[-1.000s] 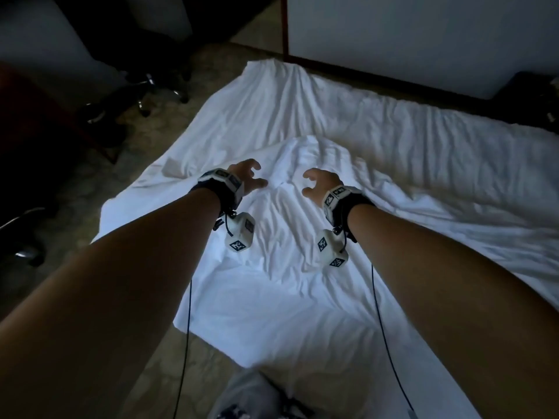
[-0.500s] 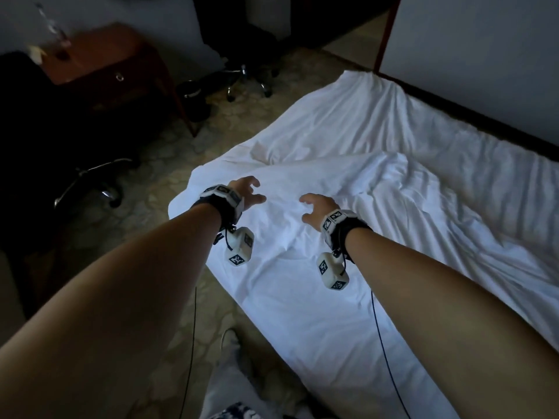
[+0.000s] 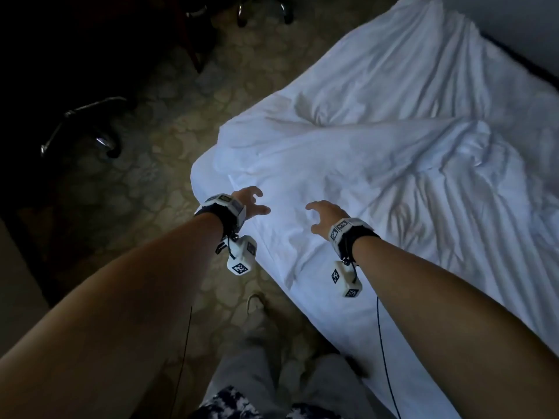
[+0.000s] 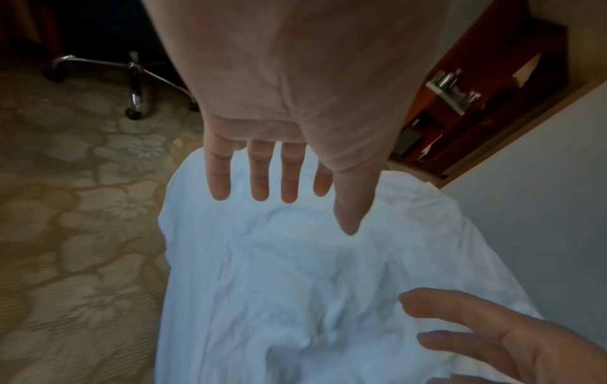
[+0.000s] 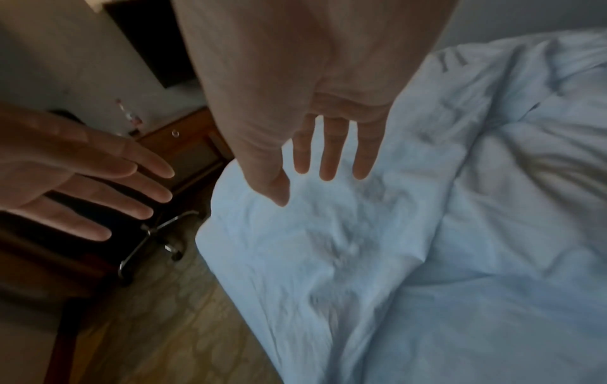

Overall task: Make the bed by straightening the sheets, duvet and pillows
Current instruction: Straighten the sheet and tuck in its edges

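Both the left hand and right hand hover spread-fingered, holding nothing, over the rumpled duvet; a chair base stands at ten o'clock on patterned carpet.

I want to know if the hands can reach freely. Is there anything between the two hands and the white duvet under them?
Nothing visible. The left hand and the right hand hover with spread fingers over the near corner of the duvet, holding nothing. Only air shows between the fingers and the rumpled cloth in both wrist views.
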Demonstrator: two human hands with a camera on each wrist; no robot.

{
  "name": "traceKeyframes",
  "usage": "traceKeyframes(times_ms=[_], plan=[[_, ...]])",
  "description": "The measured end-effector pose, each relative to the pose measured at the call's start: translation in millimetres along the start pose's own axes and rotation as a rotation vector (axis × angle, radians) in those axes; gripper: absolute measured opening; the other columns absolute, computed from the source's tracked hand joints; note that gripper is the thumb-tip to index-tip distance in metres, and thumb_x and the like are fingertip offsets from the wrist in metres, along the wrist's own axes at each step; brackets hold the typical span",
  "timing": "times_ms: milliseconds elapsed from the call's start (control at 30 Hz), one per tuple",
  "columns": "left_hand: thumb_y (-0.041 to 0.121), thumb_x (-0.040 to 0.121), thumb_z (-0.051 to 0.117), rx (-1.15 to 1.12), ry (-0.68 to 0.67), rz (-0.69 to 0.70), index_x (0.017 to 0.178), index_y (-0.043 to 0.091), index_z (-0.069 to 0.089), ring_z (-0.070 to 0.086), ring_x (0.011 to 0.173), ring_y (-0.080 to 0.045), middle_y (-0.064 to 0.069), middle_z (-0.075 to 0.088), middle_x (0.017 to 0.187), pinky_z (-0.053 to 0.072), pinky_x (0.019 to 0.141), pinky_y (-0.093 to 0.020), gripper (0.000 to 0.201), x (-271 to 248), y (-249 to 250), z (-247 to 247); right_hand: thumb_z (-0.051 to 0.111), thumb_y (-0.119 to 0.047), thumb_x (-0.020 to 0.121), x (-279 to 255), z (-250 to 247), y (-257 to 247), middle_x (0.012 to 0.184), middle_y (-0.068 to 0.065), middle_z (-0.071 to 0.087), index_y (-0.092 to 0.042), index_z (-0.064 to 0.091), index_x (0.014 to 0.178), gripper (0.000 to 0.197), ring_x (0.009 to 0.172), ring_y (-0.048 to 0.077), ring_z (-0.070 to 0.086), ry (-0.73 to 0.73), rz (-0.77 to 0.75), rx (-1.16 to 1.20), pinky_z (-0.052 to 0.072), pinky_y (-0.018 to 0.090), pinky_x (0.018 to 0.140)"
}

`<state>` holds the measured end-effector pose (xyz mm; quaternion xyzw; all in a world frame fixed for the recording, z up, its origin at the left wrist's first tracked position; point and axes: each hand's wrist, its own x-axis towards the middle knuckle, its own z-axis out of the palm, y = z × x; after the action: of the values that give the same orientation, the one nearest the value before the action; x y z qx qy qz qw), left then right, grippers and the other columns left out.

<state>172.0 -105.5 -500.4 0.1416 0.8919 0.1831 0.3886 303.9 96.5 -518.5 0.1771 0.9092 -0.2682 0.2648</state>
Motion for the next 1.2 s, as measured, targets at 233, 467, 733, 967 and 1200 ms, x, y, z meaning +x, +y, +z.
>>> traceKeyframes(times_ms=[233,467,733,967,1200], plan=[[0.040,0.082,0.072,0.063,-0.089,0.032,0.141,0.022,0.040,0.044,0.130,-0.030,-0.009,0.043,0.144,0.039,0.101,-0.039,0.069,66,-61,67,0.074,-0.027,0.079,64,85,16,0.161,-0.008,0.000,-0.036,0.019,0.151,0.090,0.148,0.024,0.003,-0.125,-0.056,-0.318,0.018,0.049,0.116],[0.049,0.069,0.079,0.254,0.014,0.154,0.148,0.047,-0.001,-0.017,0.146,-0.030,0.009,-0.021,0.157,0.024,0.101,-0.071,0.112,139,-78,141,0.078,-0.011,0.068,139,121,46,0.157,-0.007,-0.027,-0.047,-0.010,0.147,0.124,0.145,0.030,-0.022,0.072,-0.042,-0.697,-0.005,0.080,0.098],[0.056,0.058,0.081,0.293,-0.126,0.078,0.146,0.049,0.012,-0.020,0.144,-0.034,0.001,-0.016,0.158,0.023,0.101,-0.075,0.112,228,-73,176,0.043,-0.044,0.097,237,137,78,0.160,-0.017,-0.008,-0.051,0.000,0.147,0.066,0.149,0.020,-0.003,-0.144,-0.010,-0.631,0.008,0.078,0.098],[0.031,0.088,0.058,0.314,-0.082,0.018,0.129,0.025,0.055,0.054,0.116,-0.035,-0.009,0.059,0.126,0.045,0.091,-0.040,0.042,239,-27,123,0.052,-0.034,0.089,243,92,42,0.115,0.010,0.067,-0.025,0.064,0.115,0.030,0.109,0.034,0.062,-0.052,-0.001,-0.414,0.050,0.052,0.087],[0.017,0.091,0.051,0.380,-0.070,0.070,0.100,0.019,0.062,0.061,0.098,-0.032,-0.011,0.064,0.105,0.042,0.072,-0.033,0.015,192,18,-12,0.059,-0.013,0.089,224,1,-13,0.123,0.007,0.064,-0.027,0.055,0.131,0.045,0.109,0.032,0.062,-0.017,-0.055,-0.215,0.051,0.038,0.090]])
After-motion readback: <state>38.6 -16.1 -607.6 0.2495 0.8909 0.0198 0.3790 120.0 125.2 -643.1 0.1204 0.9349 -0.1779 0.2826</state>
